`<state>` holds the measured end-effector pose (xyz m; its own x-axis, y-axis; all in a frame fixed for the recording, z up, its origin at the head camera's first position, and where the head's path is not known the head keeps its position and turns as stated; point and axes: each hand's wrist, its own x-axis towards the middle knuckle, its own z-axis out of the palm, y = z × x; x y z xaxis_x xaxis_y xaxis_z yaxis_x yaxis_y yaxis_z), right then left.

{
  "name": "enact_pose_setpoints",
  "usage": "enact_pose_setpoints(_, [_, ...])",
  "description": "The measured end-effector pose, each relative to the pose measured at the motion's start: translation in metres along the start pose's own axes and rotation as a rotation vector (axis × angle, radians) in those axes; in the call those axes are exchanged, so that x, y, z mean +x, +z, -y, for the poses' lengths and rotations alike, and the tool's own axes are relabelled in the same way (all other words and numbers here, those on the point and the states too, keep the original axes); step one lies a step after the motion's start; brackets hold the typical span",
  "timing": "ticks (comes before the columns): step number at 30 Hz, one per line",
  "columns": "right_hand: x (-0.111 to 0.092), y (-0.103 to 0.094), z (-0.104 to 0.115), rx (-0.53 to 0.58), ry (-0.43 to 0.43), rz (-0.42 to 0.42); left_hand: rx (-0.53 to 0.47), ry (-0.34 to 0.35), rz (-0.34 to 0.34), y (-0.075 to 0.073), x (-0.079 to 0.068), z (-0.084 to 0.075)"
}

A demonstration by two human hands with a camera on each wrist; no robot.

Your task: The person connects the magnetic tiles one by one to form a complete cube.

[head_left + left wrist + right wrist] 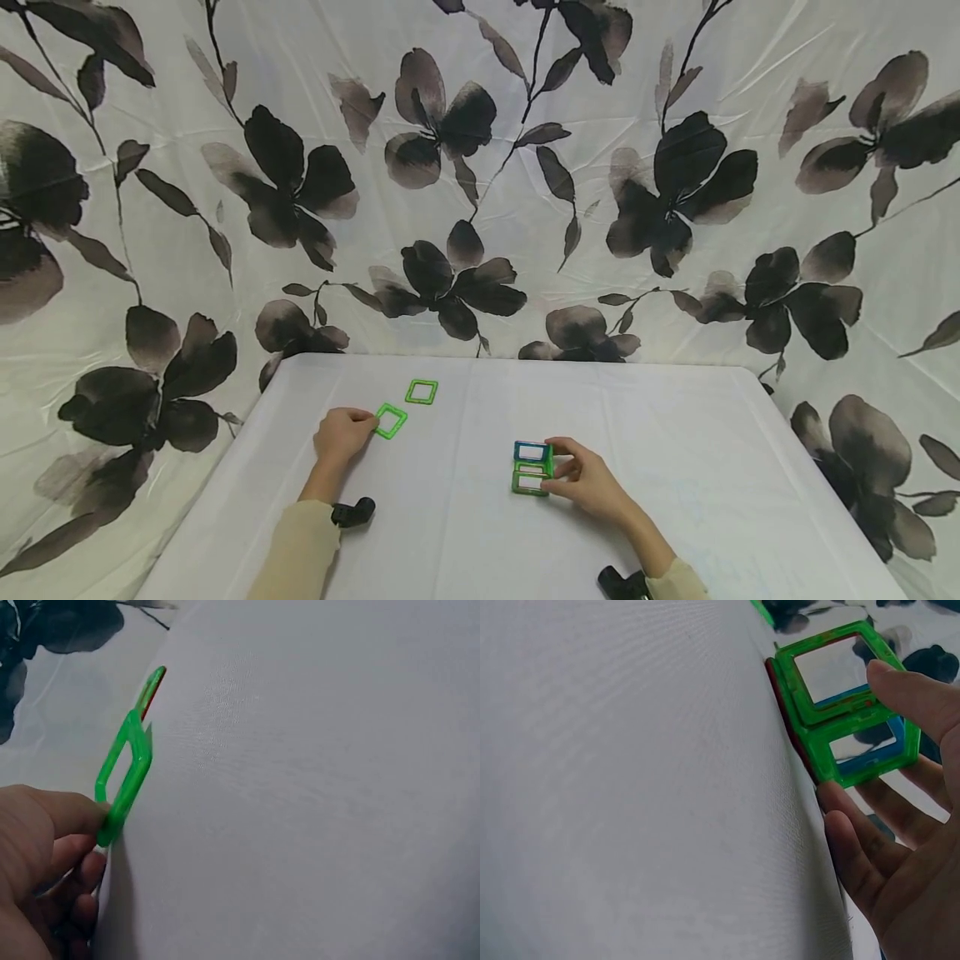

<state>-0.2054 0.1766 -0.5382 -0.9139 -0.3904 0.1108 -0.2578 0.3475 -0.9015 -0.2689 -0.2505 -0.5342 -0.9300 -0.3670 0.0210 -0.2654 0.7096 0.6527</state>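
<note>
With the left hand (342,435) pinching the green square tile (133,780) left of the tile assembly (844,720), which the right hand (594,483) grips, apply only light, even pressure

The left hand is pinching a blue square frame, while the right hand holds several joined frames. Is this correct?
Not fully: the square frame that the left hand pinches is green, not blue, as the left wrist view shows. The rest is right.
</note>
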Motion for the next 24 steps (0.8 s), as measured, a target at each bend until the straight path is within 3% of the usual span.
enact_pose_setpoints(10, [-0.001, -0.002, -0.001, -0.005, -0.013, -0.002, -0.230, 0.095, 0.041, 0.005, -0.013, -0.014])
enact_pose_setpoints(17, [0.000, -0.001, -0.001, 0.003, -0.041, 0.007, -0.349, 0.184, 0.249, 0.013, -0.028, -0.027])
enact_pose_setpoints(24, [0.000, -0.001, -0.004, -0.013, -0.020, 0.001, -0.315, 0.274, 0.410, 0.019, -0.038, -0.036])
